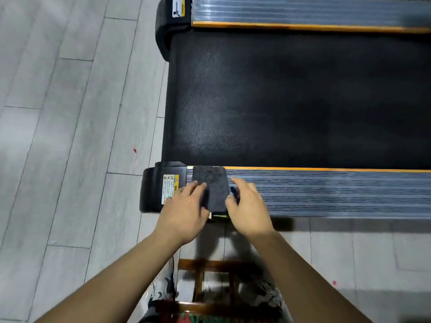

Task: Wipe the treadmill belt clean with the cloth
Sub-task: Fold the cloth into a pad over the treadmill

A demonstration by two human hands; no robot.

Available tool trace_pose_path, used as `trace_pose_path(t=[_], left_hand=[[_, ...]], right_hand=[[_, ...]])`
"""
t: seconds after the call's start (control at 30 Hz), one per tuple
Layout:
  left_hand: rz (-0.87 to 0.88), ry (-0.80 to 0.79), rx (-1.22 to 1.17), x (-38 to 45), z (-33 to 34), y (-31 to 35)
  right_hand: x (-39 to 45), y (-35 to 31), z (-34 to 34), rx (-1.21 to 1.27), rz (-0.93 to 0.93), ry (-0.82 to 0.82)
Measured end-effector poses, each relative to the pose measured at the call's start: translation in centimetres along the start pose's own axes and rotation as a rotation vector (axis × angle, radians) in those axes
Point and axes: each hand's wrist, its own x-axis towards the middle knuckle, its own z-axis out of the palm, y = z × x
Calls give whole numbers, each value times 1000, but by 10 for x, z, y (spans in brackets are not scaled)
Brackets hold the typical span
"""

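Nearest, below both forearms, stands a brown wooden stool (210, 287) on the pale grey plank floor (70, 159), with small red specks on the planks left of and behind the hands. The left hand (184, 215) and the right hand (249, 210) lie a little apart, fingers loosely spread, flanking a dark grey folded rectangular cloth (213, 190). The left fingertips rest on the cloth's left edge and the right thumb touches its right edge; neither hand is clenched around it. The cloth lies on the ribbed grey side rail (338, 194), its long axis running away from the person, its far end reaching the rail's orange trim. Just left of the left hand is a black plastic end cap (152, 187) bearing a yellow-and-white warning label (169, 187). Beyond the hands stretches the black textured treadmill belt (291, 101), running left to right, nothing resting on it. Past it lies a second ribbed rail (303, 10).
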Motion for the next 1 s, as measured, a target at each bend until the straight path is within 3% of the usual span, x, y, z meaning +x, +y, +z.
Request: trace_pose_path(t=[0.13,0.33,0.53,0.73,0.9,1.0], left_hand=[[-26,-93,-34,25,17,-11],[-6,-176,-57,37,33,-19],[-27,-149,-137,31,23,-18],[62,-47,-165,4,-28,4],[159,107,-194,-23,-93,61],[290,97,-150,-38,-137,103]], right_hand=[[27,15,20,10,98,-37],[47,15,51,279,253,-21],[47,6,56,378,214,-51],[9,-8,-9,546,101,-59],[-26,-18,-89,416,2,-47],[-52,-31,-148,290,-82,-41]])
